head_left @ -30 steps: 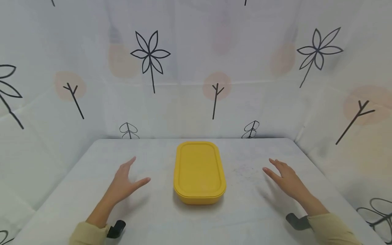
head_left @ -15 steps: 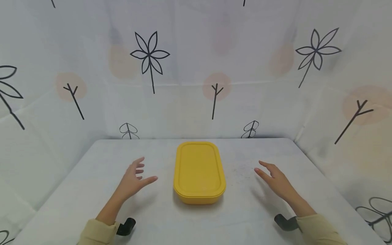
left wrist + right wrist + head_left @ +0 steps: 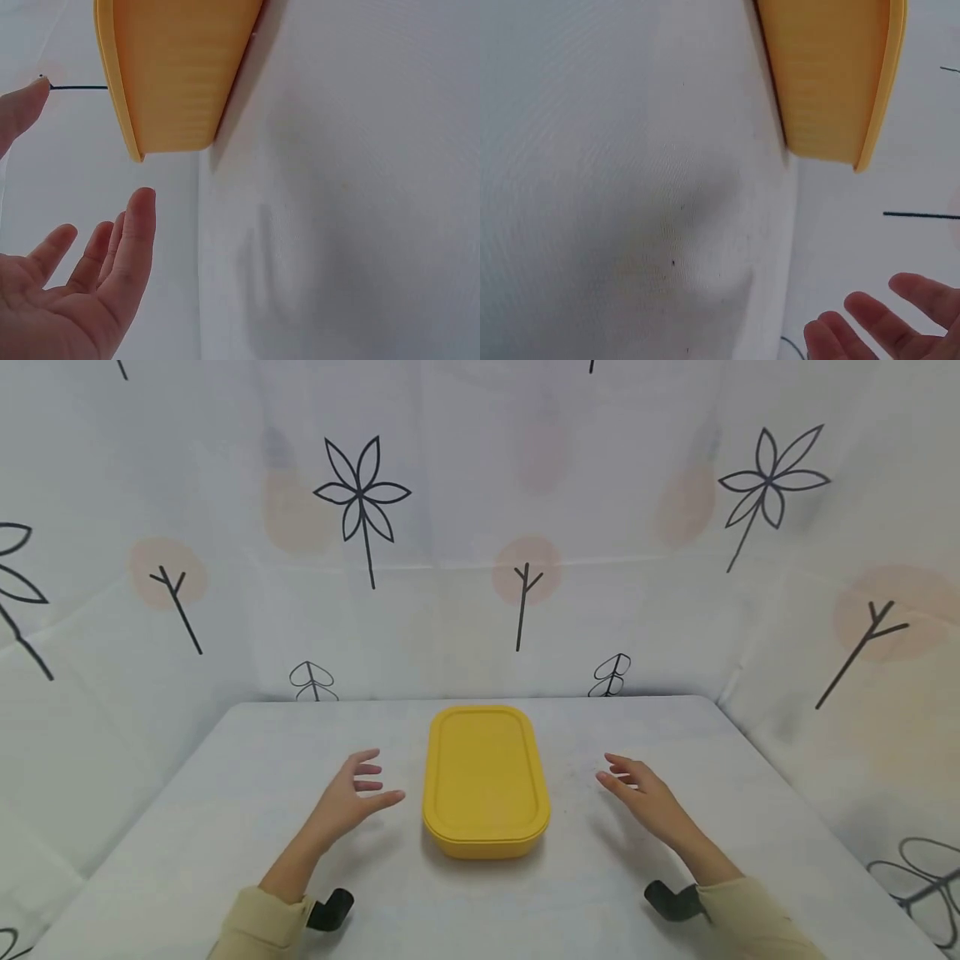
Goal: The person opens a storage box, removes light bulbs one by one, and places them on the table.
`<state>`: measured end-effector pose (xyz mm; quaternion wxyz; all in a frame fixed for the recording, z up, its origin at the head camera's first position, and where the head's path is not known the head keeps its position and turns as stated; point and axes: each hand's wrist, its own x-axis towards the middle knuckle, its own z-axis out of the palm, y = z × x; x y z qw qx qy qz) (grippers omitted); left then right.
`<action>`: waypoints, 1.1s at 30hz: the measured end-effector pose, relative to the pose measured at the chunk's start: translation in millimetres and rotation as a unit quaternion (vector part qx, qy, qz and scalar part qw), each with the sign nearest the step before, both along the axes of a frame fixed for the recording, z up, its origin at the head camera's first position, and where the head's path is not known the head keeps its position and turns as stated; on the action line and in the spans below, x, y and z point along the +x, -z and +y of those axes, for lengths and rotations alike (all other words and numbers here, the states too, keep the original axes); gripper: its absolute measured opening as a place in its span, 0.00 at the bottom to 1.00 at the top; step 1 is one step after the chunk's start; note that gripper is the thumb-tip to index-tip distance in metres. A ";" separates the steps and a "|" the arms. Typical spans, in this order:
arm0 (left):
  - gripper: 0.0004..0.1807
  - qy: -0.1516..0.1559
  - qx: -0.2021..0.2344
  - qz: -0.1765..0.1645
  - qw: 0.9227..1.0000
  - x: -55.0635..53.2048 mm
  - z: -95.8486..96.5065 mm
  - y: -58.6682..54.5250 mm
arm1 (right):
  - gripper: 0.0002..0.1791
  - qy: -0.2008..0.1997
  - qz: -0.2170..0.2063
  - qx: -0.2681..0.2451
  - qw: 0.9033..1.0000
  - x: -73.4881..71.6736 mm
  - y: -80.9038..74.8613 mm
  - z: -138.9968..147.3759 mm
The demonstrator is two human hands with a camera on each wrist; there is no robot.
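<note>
A yellow lidded box (image 3: 486, 777), like a plastic food container, lies lengthwise on the white table with its lid on. To its left hovers my left hand (image 3: 351, 802), fingers apart and loosely bent, thumb pointing at the box without touching it. On the other side my right hand (image 3: 647, 797) is held above the table, its thumb and fingers reaching toward the box with a gap between. Both wrist views show the box's side wall (image 3: 176, 75) and the fingers standing apart from it. Neither hand holds anything.
The white table (image 3: 480, 910) has a straight far edge. Behind and at both sides hangs a white cloth (image 3: 450, 627) printed with dark flowers and twigs. A black wrist piece (image 3: 330, 910) sticks out at the left cuff, another black piece (image 3: 672, 902) at the right.
Both hands have moved inward, closer to the box from either side. Several fingers of the left hand have come into sight. The box has stayed in place on the table.
</note>
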<state>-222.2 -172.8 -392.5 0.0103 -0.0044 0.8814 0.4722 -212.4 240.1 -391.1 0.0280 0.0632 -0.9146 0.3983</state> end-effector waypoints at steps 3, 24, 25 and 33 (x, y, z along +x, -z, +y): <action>0.51 0.005 0.023 -0.005 1.000 -1.9 4.4 0.7 | 0.37 0.001 -0.015 -0.005 1.000 -1.9 1.9 -6.2; 0.46 0.053 0.149 -0.061 0.985 -9.1 34.0 5.2 | 0.35 -0.031 -0.051 -0.095 0.994 -9.9 5.1 -43.8; 0.45 0.056 0.155 -0.062 0.984 -9.2 34.9 5.2 | 0.35 -0.034 -0.052 -0.099 0.993 -10.5 5.6 -45.1; 0.41 0.062 0.145 -0.073 0.985 -10.4 40.7 7.3 | 0.32 -0.046 -0.070 -0.114 0.990 -11.9 9.4 -56.4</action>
